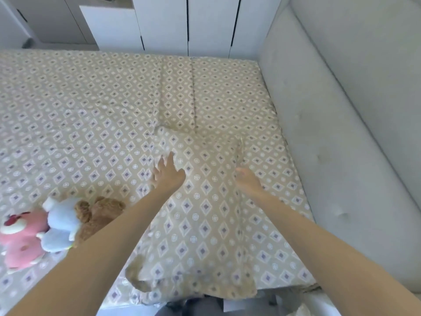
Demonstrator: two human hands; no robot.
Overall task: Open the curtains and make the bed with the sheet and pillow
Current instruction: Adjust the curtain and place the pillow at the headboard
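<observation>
Count from my feed:
- One beige sheet with purple-and-white diamond print (79, 99), spread flat.
- One flat pillow in the same print (200, 224) on top of it.
- One raised strip of that fabric (177, 94) beyond the pillow. I can't tell if it's a second pillow or a fold.
- Three plush toys in one bunch: one pink plush (20, 242), one pale blue-and-white plush (59, 226), one brown curly plush (100, 213).
- One grey upholstered bed panel (353, 110).
- Two bare hands: left hand (167, 173), right hand (248, 182).
- White cabinet fronts (164, 21) behind: I can't count the doors because the frame cuts them off.
</observation>
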